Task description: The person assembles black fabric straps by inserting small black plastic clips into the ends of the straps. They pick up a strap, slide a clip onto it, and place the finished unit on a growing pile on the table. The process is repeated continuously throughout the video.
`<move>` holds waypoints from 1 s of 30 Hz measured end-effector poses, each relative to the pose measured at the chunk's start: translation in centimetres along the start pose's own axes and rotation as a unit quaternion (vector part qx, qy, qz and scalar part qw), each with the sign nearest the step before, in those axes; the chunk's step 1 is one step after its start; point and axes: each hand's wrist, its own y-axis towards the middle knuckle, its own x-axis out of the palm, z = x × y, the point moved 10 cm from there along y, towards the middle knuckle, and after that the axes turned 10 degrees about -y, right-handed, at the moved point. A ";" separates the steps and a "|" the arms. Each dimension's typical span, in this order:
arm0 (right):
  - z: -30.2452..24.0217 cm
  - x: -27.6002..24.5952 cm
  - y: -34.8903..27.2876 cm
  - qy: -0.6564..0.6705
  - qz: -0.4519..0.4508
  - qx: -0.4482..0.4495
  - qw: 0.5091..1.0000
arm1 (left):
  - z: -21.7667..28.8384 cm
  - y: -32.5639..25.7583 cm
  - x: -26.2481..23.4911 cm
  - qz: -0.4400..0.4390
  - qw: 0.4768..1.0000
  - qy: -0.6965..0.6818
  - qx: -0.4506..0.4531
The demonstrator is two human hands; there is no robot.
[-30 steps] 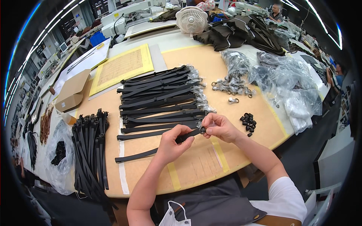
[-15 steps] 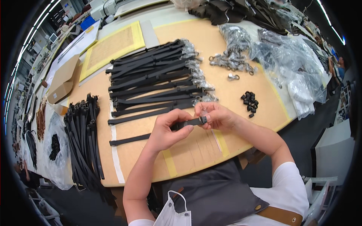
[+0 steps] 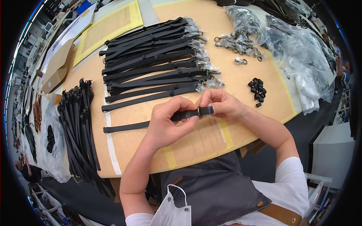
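A black strap (image 3: 126, 127) lies across the near part of the table, its right portion lifted between my hands. My left hand (image 3: 167, 122) is closed around it, thumb below and bent fingers above. A metal ring (image 3: 199, 112) sits around the strap close to its short free end. Beyond the ring, my right hand (image 3: 224, 105) pinches at this end with thumb and fingers; whatever else they hold is hidden. Just behind my hands, several similar black straps (image 3: 151, 58) lie in a stacked row, with plastic-wrapped metal clasps (image 3: 203, 58) at their right ends.
Small black loops (image 3: 258, 90) lie in a pile at right, with loose metal clasps (image 3: 239, 44) and clear plastic bags (image 3: 298, 64) behind. More black straps (image 3: 77, 132) hang over the table's left edge. A cardboard piece (image 3: 56, 71) and a yellow-edged board (image 3: 109, 28) stand farther back.
The view has shifted, so the table things sit higher. The strap's end now shows farther out past the ring, and my right fingers have moved to it.
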 end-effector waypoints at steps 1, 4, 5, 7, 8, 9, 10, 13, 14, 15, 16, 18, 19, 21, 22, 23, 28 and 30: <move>0.1 0.1 0.0 0.002 -0.004 0.003 1.000 | 0.1 0.0 0.0 0.001 1.000 -0.001 0.003; 0.1 0.4 -0.1 -0.013 -0.009 0.006 1.000 | 0.4 0.0 0.4 0.000 1.000 0.002 0.010; 0.1 0.6 -0.1 -0.020 -0.012 0.006 1.000 | 0.7 -0.1 0.5 -0.001 1.000 0.009 0.010; 0.2 0.9 -0.3 -0.055 -0.006 0.045 0.997 | 0.7 -0.3 0.8 -0.004 1.000 0.020 0.013; 0.2 1.1 -0.5 -0.073 -0.003 0.064 0.995 | 0.6 -0.3 1.0 -0.008 1.000 0.024 0.016; 0.0 1.3 -0.6 -0.104 0.004 0.075 0.992 | 0.5 -0.4 1.2 -0.011 0.999 0.028 0.020; -0.1 1.5 -0.7 -0.135 0.011 0.086 0.987 | 0.6 -0.4 1.4 -0.020 0.998 0.056 0.033; 0.1 1.3 -0.9 -0.212 0.050 0.083 0.972 | 0.2 -0.3 2.0 -0.037 0.991 0.111 0.059; 0.1 1.2 -1.0 -0.234 0.066 0.075 0.967 | -0.1 -0.3 2.1 -0.033 0.991 0.113 0.060; 0.1 1.0 -1.0 -0.246 0.072 0.076 0.964 | -0.2 -0.2 2.1 -0.030 0.991 0.115 0.062; 0.1 0.7 -1.0 -0.257 0.078 0.076 0.960 | -0.4 -0.2 2.0 -0.029 0.991 0.123 0.033; 0.0 0.3 -1.1 -0.261 0.086 0.088 0.958 | -0.3 0.1 1.7 -0.028 0.990 0.137 -0.020; -0.2 0.2 -1.1 -0.252 0.088 0.100 0.959 | -0.5 0.1 1.6 -0.034 0.988 0.147 -0.025; -0.3 0.1 -1.3 -0.234 0.087 0.123 0.960 | -0.9 0.2 1.3 -0.047 0.985 0.165 -0.032; -0.2 0.0 -1.4 -0.225 0.085 0.134 0.961 | -1.0 0.2 1.3 -0.048 0.985 0.159 -0.036; 0.0 0.0 -1.5 -0.215 0.080 0.146 0.962 | -1.1 0.2 1.3 -0.048 0.986 0.154 -0.041; 0.0 0.1 -1.4 -0.216 0.088 0.142 0.962 | -1.4 0.1 1.3 -0.042 0.986 0.155 -0.037; 0.0 0.1 -1.4 -0.218 0.089 0.142 0.962 | -1.5 0.1 1.3 -0.038 0.987 0.153 -0.037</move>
